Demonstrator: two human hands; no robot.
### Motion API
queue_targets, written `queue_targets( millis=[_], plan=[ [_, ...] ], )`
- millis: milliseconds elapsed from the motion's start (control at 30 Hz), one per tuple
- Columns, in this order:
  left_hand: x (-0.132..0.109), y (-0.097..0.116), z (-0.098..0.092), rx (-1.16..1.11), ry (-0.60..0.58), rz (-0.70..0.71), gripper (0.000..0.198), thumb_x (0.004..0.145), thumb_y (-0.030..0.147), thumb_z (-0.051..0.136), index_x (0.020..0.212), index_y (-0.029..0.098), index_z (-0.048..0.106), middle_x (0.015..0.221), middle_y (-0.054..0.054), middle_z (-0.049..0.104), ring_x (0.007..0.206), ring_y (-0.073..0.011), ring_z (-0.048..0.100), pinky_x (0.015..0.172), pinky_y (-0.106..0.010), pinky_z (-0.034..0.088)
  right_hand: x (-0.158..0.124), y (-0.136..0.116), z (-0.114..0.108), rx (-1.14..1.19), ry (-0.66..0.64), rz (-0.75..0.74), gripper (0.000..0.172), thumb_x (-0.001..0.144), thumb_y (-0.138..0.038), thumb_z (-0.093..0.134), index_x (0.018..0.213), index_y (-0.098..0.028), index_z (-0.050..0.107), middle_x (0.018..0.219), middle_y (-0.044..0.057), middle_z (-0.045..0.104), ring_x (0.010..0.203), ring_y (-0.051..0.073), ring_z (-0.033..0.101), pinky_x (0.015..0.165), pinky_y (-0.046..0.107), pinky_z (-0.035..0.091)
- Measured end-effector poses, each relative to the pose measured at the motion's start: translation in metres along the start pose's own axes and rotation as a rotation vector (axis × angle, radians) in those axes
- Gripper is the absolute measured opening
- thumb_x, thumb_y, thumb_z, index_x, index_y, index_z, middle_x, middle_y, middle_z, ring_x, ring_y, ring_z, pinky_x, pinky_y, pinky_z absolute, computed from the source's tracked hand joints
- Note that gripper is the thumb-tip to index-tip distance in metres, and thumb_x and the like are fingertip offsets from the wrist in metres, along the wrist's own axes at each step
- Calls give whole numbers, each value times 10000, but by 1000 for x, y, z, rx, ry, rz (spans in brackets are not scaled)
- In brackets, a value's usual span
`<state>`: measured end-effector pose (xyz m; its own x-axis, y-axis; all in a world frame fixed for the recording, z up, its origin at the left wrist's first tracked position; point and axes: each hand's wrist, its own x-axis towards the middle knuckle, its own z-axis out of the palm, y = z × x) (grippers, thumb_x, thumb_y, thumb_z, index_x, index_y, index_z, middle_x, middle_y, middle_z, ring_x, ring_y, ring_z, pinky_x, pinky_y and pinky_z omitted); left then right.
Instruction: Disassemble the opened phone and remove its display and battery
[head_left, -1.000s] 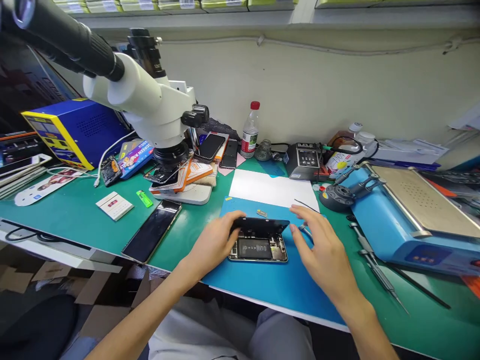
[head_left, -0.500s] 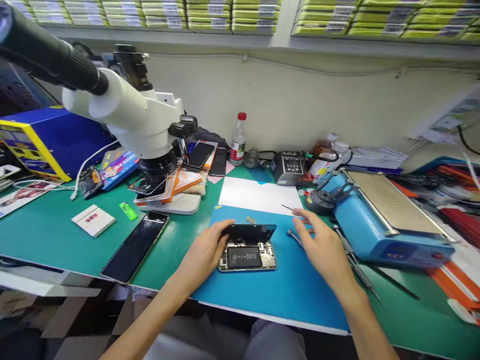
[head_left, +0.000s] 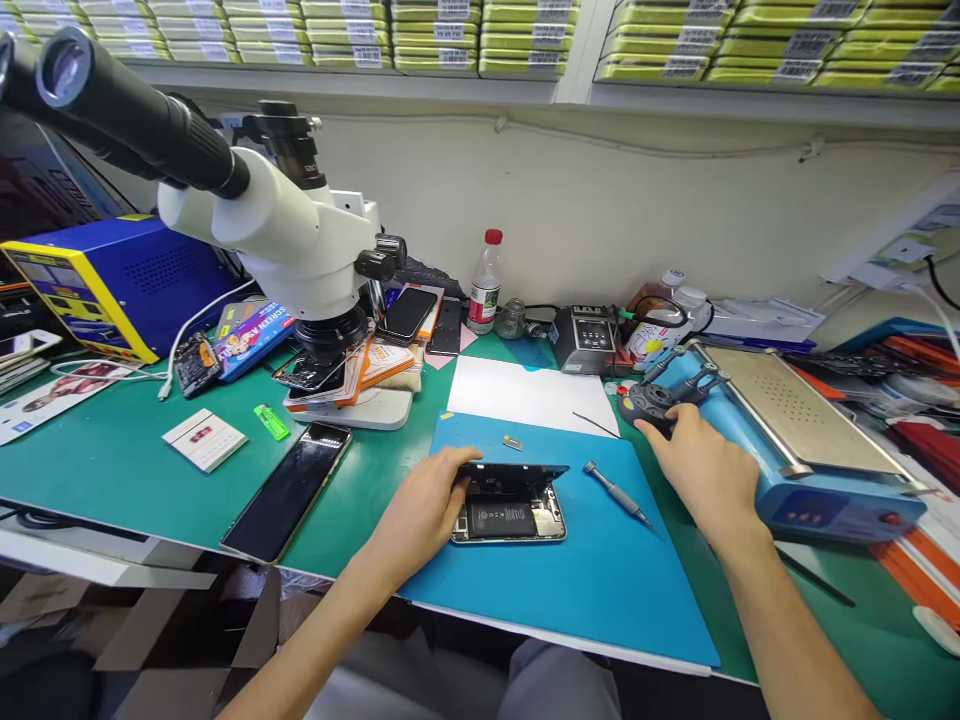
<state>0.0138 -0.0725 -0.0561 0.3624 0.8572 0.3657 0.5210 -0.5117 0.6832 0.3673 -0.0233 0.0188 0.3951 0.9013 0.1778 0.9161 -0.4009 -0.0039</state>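
An opened phone point(head_left: 501, 520) lies on the blue mat, its battery and inner parts bare. My left hand point(head_left: 427, 505) is closed on the left edge of the phone's dark screen point(head_left: 517, 478), which is tilted up along the far side. My right hand point(head_left: 701, 465) reaches over the mat's right side to a round black stand point(head_left: 646, 403). Its thumb and forefinger are apart at the stand's near edge; the other fingers are partly hidden. A grey screwdriver point(head_left: 621, 496) rests on the mat between phone and right hand. Beyond the screen sits a small metal part point(head_left: 512, 442).
A microscope point(head_left: 300, 230) stands at the left, with a dark phone point(head_left: 292, 490) before it. At the right is a blue heating device point(head_left: 795, 500). White paper point(head_left: 517, 390) and a thin black tool point(head_left: 596, 424) lie behind the phone. A bottle point(head_left: 486, 285) stands by the wall.
My right hand has moved right and away from the screwdriver to the black stand. The screen is tipped lower over the phone, still held by my left hand. The view has shifted slightly.
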Motion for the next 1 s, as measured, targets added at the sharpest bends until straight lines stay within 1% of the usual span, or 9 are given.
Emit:
queue_targets(
  millis=[100, 200, 267, 400, 533, 633, 767, 867, 1000],
  plan=[
    [0, -1, 0, -2, 0, 2, 381, 1055, 106, 463, 1381, 300, 491, 1226, -46, 716, 1118, -252, 713, 962, -417, 580, -1, -3, 1, 18, 7, -6, 492, 1045, -512, 419, 1276, -118, 603, 1095, 246, 742, 899, 428, 734, 710, 481, 509],
    [1, -2, 1, -7, 16, -15, 380, 1070, 135, 472, 1413, 301, 471, 1285, -54, 710, 1143, -252, 714, 976, -414, 580, -2, -5, -3, 62, 20, -11, 465, 1041, -490, 394, 1229, -133, 624, 1182, 252, 724, 912, 429, 726, 717, 481, 494],
    [2, -2, 0, -14, 24, -29, 399, 1076, 152, 486, 1442, 307, 451, 1306, -49, 705, 1149, -245, 715, 989, -406, 578, -3, -8, -6, 127, 8, -43, 431, 1034, -490, 403, 1181, -166, 647, 1199, 213, 733, 939, 412, 725, 724, 462, 494],
    [4, 0, -1, -24, 24, -49, 464, 1072, 153, 494, 1498, 319, 416, 1322, -50, 684, 1142, -239, 702, 996, -393, 570, -14, -24, -3, 353, -75, -238, 387, 1030, -517, 435, 1101, -239, 695, 1080, 85, 777, 924, 283, 735, 729, 366, 524],
    [6, 0, -1, -18, 15, -75, 549, 1080, 158, 477, 1590, 302, 334, 1206, -63, 656, 1066, -233, 670, 963, -380, 563, -34, -47, 9, 552, -118, -424, 429, 1050, -569, 435, 1205, -258, 688, 1220, 58, 761, 953, 210, 737, 771, 312, 562],
    [7, -1, -2, 12, 12, -79, 591, 1087, 178, 474, 1630, 296, 274, 1262, -89, 625, 1129, -251, 634, 1003, -400, 529, -45, -55, 16, 631, -103, -481, 422, 1062, -565, 444, 1273, -276, 668, 1283, 47, 741, 985, 206, 730, 766, 314, 557],
    [7, 0, -2, 138, 1, -109, 556, 1099, 227, 474, 1618, 305, 291, 1347, -103, 617, 1209, -290, 599, 1035, -456, 467, -51, -51, 21, 680, -43, -502, 393, 1073, -544, 457, 1260, -275, 674, 1318, 55, 716, 991, 206, 703, 771, 326, 527],
    [6, 1, -2, 198, -11, -143, 531, 1099, 244, 485, 1601, 293, 320, 1303, -91, 636, 1161, -282, 606, 1003, -445, 451, -53, -44, 23, 699, -25, -511, 354, 1074, -520, 482, 1229, -275, 685, 1258, 48, 727, 969, 197, 685, 756, 317, 514],
    [7, 3, -2, 225, -10, -170, 522, 1094, 258, 511, 1590, 274, 348, 1345, -105, 631, 1239, -304, 579, 1046, -464, 405, -64, -35, 23, 715, -10, -509, 302, 1075, -476, 509, 1235, -285, 680, 1181, 28, 726, 923, 178, 662, 732, 300, 506]
  ],
)
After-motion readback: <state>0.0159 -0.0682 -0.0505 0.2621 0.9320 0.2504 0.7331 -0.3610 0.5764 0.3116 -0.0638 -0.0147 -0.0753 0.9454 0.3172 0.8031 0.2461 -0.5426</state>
